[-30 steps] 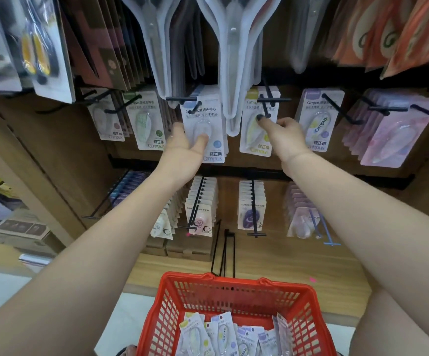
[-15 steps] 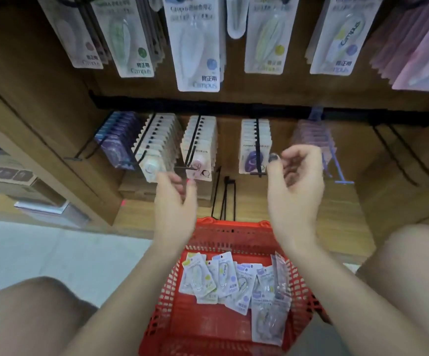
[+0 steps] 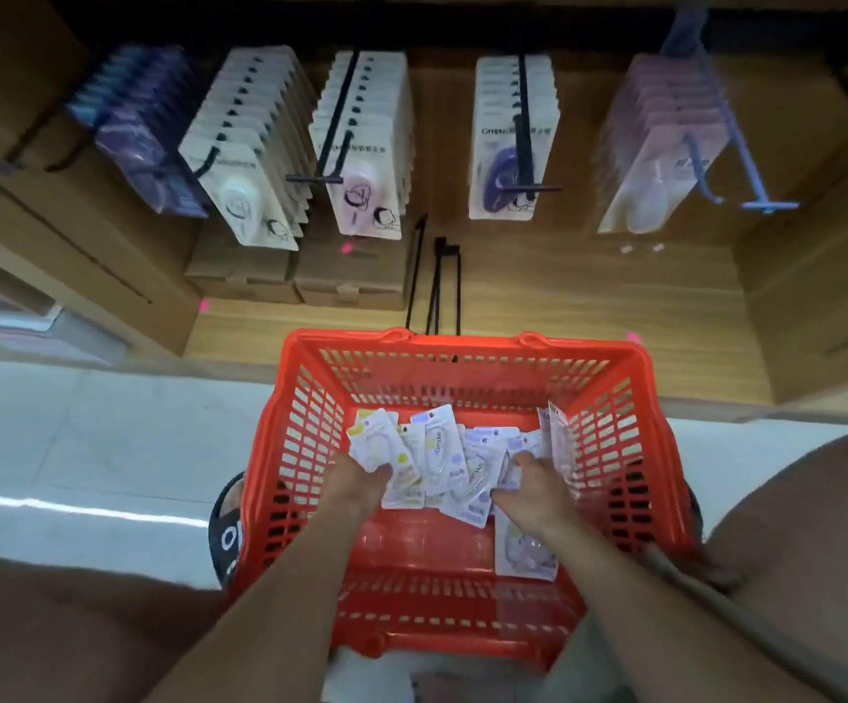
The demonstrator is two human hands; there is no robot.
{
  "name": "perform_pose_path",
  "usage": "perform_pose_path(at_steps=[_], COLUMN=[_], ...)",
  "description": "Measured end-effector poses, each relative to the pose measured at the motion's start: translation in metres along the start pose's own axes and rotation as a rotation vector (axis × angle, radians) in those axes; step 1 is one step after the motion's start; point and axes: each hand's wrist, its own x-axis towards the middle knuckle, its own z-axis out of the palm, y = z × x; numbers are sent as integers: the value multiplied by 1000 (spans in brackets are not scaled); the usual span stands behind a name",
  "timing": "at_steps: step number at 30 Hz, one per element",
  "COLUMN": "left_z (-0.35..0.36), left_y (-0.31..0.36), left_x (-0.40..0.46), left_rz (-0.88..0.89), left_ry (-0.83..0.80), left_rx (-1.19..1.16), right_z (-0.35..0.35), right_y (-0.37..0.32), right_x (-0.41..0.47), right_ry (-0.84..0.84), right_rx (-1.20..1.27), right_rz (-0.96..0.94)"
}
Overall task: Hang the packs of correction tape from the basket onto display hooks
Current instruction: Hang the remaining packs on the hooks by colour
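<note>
A red plastic basket (image 3: pixel 462 347) stands on the floor below me. Several packs of correction tape (image 3: pixel 437 443) lie heaped in its far half, and one more pack (image 3: pixel 525 553) lies nearer me. My left hand (image 3: pixel 358 482) is down in the basket, pinching a yellow-marked pack (image 3: pixel 376 438) with its thumb on top and its fingers hidden under the pack. On the right of the heap, my right hand (image 3: pixel 533 487) lies on the packs with thumb and fingers spread. Above, black display hooks (image 3: pixel 523 119) carry rows of hung packs.
A light blue hook (image 3: pixel 746 164) holds pale purple packs at the right. Two cardboard boxes (image 3: pixel 350 276) and loose black hooks (image 3: pixel 437 281) sit on the wooden bottom shelf behind the basket. White floor lies to the left, and my shoe (image 3: pixel 229 530) is beside the basket.
Both hands have come down from the upper hooks into the basket and onto the packs. My view has tilted down from the upper display to the basket.
</note>
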Motion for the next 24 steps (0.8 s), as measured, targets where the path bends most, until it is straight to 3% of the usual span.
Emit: perform_pose_path(at_steps=[4, 10, 16, 20, 24], left_z=[29, 56, 59, 58, 55], left_y=[1, 6, 18, 19, 8], left_x=[28, 51, 64, 61, 61], left_rz=[-76, -132, -239, -253, -180], left_ry=[-13, 15, 43, 65, 84], left_rx=[-64, 8, 9, -54, -73], right_z=[11, 20, 33, 39, 44], right_y=[8, -2, -10, -16, -30], right_x=[11, 25, 42, 52, 55], right_ry=[85, -15, -29, 27, 78], right_rx=[19, 107, 250, 336, 295], right_rz=[101, 81, 244, 324, 253])
